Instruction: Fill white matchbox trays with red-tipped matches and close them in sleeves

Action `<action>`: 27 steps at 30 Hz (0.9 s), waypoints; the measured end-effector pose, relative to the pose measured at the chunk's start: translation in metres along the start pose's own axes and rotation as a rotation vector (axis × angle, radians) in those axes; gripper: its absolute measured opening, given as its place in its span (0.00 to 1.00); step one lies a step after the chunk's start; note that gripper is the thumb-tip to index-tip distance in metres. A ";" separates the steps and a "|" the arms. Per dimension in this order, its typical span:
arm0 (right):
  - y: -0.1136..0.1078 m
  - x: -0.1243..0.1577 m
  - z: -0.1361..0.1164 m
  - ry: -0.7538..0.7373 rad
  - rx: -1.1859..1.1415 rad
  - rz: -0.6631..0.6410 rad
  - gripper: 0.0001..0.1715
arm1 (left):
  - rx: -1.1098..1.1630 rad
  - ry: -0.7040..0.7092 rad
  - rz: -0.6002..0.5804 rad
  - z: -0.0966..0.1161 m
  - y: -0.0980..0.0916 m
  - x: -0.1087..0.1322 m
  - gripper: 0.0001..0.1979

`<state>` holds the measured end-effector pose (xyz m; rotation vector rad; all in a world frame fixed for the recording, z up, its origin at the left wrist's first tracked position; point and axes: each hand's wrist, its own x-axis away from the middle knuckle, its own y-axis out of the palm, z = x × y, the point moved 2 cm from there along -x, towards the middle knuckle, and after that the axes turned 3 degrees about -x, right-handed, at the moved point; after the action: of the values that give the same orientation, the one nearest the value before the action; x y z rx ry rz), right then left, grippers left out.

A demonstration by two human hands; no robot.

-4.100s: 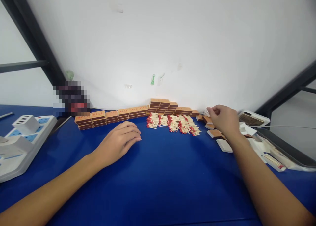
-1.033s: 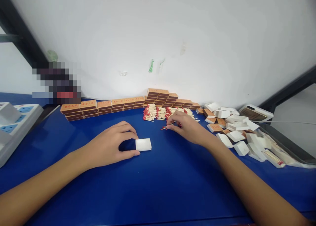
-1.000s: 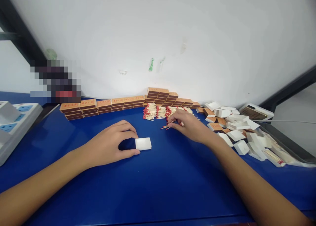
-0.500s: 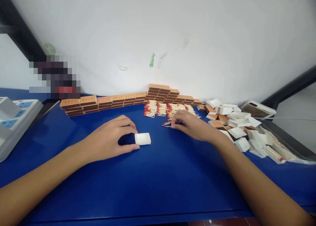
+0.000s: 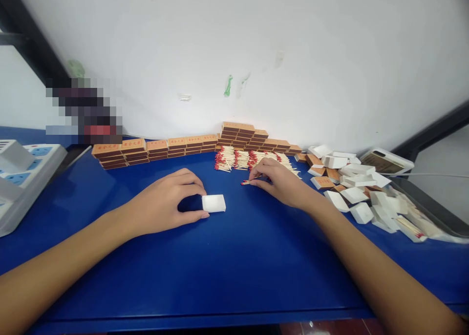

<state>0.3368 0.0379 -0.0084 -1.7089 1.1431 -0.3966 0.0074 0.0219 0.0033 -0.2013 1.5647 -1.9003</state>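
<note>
My left hand grips the left end of a small white matchbox tray between thumb and fingers, on the blue table. To its right, my right hand pinches a few matches with thumb and forefinger. Their red heads point left, toward the tray; how many there are I cannot make out. Just behind that hand lie rows of loose red-headed matches, partly hidden by it.
Orange-brown matchboxes are stacked along the wall behind. At right lies a heap of white trays and box sleeves, one tray holding matches. A white power strip stands at left. The blue table ends in a front edge.
My right hand has drawn its matches slightly back and left, away from the loose pile. My left hand keeps its hold on the tray; the whole view has shifted slightly.
</note>
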 end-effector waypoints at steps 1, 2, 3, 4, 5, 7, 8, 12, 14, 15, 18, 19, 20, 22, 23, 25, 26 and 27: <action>0.000 0.000 0.000 0.001 -0.003 0.007 0.08 | 0.003 0.001 0.001 0.000 0.000 0.000 0.17; 0.000 0.000 0.000 0.003 -0.005 0.013 0.08 | 0.007 0.001 0.002 0.000 0.000 0.000 0.17; -0.001 0.001 0.000 0.003 -0.007 0.013 0.08 | 0.011 0.001 0.004 0.000 0.001 0.001 0.16; -0.001 0.001 0.000 0.003 -0.009 0.008 0.08 | 0.014 -0.002 0.005 0.001 0.001 0.001 0.16; 0.000 0.001 0.000 0.003 -0.011 0.001 0.08 | 0.018 -0.004 0.005 0.001 0.001 0.001 0.15; 0.000 0.001 0.001 0.008 -0.015 -0.015 0.09 | 0.024 -0.009 0.004 0.001 0.002 0.001 0.15; 0.001 0.001 0.001 0.014 -0.017 -0.021 0.09 | 0.027 -0.010 0.004 0.001 0.002 0.001 0.15; 0.002 0.000 0.002 0.013 -0.006 -0.023 0.08 | 0.023 -0.004 -0.003 0.002 0.001 0.000 0.16; 0.001 -0.001 0.002 0.008 -0.005 -0.021 0.07 | 0.019 -0.003 -0.012 0.003 0.000 -0.001 0.16; 0.001 -0.001 0.002 0.007 -0.007 -0.021 0.07 | 0.020 -0.005 -0.014 0.003 0.000 -0.001 0.16; 0.001 -0.001 0.001 0.012 -0.016 -0.031 0.08 | 0.025 -0.012 -0.013 0.003 0.000 -0.001 0.16; 0.001 -0.001 0.001 0.016 -0.019 -0.033 0.08 | 0.025 -0.014 -0.014 0.003 0.000 0.000 0.16; 0.001 -0.001 0.001 0.021 -0.020 -0.032 0.08 | 0.023 -0.014 -0.015 0.003 0.000 0.000 0.17; 0.001 -0.001 0.002 0.026 -0.019 -0.025 0.09 | 0.017 -0.012 -0.019 0.002 0.001 0.000 0.17; 0.001 -0.001 0.002 0.024 -0.016 -0.022 0.09 | 0.015 -0.010 -0.023 0.002 0.001 0.000 0.17; 0.001 -0.001 0.003 0.012 -0.012 -0.022 0.09 | 0.014 -0.007 -0.025 0.003 0.001 0.000 0.17; 0.002 -0.001 0.003 0.009 -0.012 -0.023 0.09 | 0.015 -0.008 -0.026 0.003 0.000 0.000 0.17; 0.002 -0.001 0.004 0.010 -0.015 -0.024 0.09 | 0.017 -0.008 -0.027 0.003 0.000 0.000 0.17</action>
<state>0.3380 0.0407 -0.0113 -1.7371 1.1361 -0.4125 0.0091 0.0198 0.0040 -0.2232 1.5468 -1.9309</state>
